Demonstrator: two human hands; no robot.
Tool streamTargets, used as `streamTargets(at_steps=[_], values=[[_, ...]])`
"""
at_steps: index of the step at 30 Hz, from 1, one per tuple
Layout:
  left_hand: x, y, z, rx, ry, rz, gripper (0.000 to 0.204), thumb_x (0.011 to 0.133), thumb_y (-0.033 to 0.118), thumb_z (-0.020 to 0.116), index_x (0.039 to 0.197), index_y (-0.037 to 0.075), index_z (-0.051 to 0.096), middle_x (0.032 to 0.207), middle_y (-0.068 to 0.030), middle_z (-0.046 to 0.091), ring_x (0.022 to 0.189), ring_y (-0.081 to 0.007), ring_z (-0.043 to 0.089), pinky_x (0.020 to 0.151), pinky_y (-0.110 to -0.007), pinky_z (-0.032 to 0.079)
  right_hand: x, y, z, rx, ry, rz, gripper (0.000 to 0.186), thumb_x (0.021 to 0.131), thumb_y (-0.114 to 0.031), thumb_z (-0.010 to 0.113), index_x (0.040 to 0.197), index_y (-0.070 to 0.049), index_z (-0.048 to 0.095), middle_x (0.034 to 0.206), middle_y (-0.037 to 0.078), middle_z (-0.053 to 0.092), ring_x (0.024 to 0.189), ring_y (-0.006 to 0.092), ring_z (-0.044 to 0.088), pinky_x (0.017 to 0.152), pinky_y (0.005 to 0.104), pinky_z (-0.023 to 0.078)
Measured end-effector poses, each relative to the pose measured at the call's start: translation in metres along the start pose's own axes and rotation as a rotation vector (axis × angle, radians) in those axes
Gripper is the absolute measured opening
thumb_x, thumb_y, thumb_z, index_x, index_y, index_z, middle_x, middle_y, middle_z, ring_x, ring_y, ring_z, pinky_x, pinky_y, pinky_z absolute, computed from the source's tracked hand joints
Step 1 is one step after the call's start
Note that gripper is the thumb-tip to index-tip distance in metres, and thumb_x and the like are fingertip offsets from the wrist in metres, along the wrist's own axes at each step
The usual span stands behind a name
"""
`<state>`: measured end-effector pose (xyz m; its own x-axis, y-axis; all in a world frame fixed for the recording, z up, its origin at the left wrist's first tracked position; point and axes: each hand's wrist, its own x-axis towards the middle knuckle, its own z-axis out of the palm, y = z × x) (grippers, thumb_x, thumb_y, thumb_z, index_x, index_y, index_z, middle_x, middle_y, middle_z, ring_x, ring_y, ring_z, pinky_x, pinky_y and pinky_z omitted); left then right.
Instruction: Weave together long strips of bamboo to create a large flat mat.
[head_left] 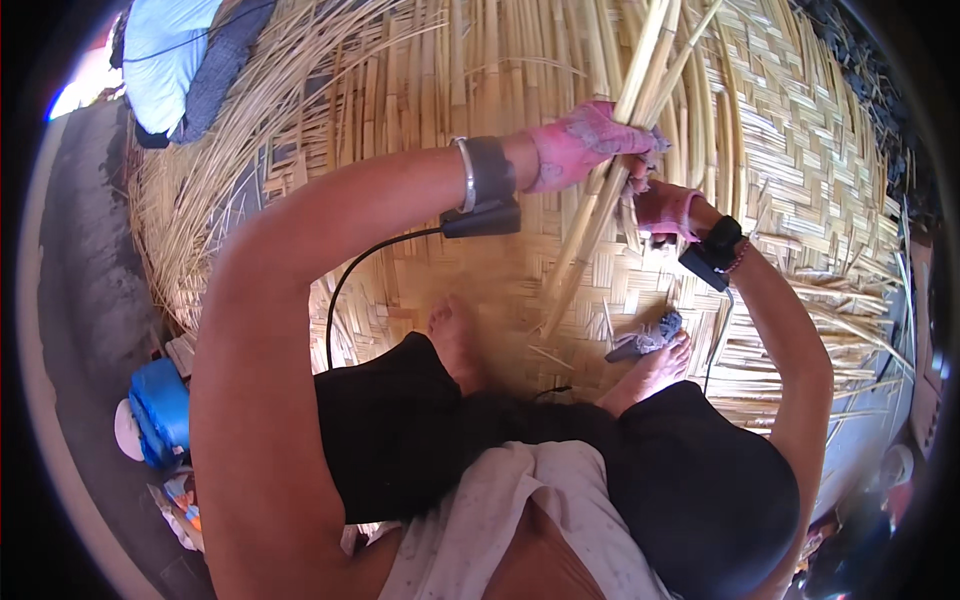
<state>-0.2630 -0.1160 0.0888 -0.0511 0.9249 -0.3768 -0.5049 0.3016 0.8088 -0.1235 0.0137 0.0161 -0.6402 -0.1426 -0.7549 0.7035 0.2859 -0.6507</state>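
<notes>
My left hand [585, 145], in a worn pink glove, is closed round a few long pale split-cane strips [645, 65] that run diagonally from the top edge down toward my feet. Just below and to the right, my right hand [660, 212], gloved in pink too, is closed at the same strips, its fingertips partly hidden. Under them lies a woven cane mat [790, 130] with loose parallel strips across its upper part. A dark tool wrapped in grey cloth [645, 338] rests beside my bare right foot [650, 380].
Loose strips [230, 130] fan out at the left. A light blue bundle [170, 55] is at the top left, a blue bag [155, 410] at the lower left by a concrete strip [80, 260]. Dark scraps [860, 90] line the upper right edge. My other bare foot [455, 340] is on the mat.
</notes>
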Motion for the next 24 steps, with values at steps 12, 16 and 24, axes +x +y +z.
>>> streamTargets(at_steps=[12, 16, 24], values=[[-0.008, 0.021, -0.018, -0.01, 0.271, 0.029, 0.049, 0.08, 0.023, 0.064, 0.119, -0.001, 0.046, 0.114, -0.0138, 0.053, 0.1, -0.0239, 0.054, 0.083, -0.036, 0.051, -0.142, 0.028, -0.185, 1.378, 0.408, -0.888, 0.018, 0.088, -0.01, 0.046, 0.102, -0.004, 0.056, 0.07, -0.004, 0.049, 0.044, 0.0002, 0.033, 0.038, 0.0129, 0.027], [-0.064, 0.046, -0.043, -0.124, 0.308, 0.133, 0.06, 0.083, 0.023, 0.06, 0.13, -0.001, 0.031, 0.123, -0.0195, 0.045, 0.113, -0.0284, 0.047, 0.096, -0.039, 0.043, -0.21, 0.034, -0.187, 1.117, 0.624, -0.912, 0.014, 0.088, -0.007, 0.044, 0.094, -0.006, 0.056, 0.073, -0.004, 0.05, 0.046, -0.0005, 0.034, 0.04, 0.0123, 0.026], [-0.206, -0.002, -0.045, -0.466, 0.61, 0.293, 0.047, 0.087, 0.021, 0.054, 0.129, 0.011, 0.035, 0.113, -0.0084, 0.049, 0.114, -0.0251, 0.046, 0.099, -0.045, 0.039, -0.095, 0.015, -0.008, 0.17, 0.304, -0.358, 0.01, 0.079, -0.005, 0.055, 0.084, -0.002, 0.064, 0.072, 0.006, 0.064, 0.058, 0.0073, 0.057, 0.048, 0.0185, 0.045]])
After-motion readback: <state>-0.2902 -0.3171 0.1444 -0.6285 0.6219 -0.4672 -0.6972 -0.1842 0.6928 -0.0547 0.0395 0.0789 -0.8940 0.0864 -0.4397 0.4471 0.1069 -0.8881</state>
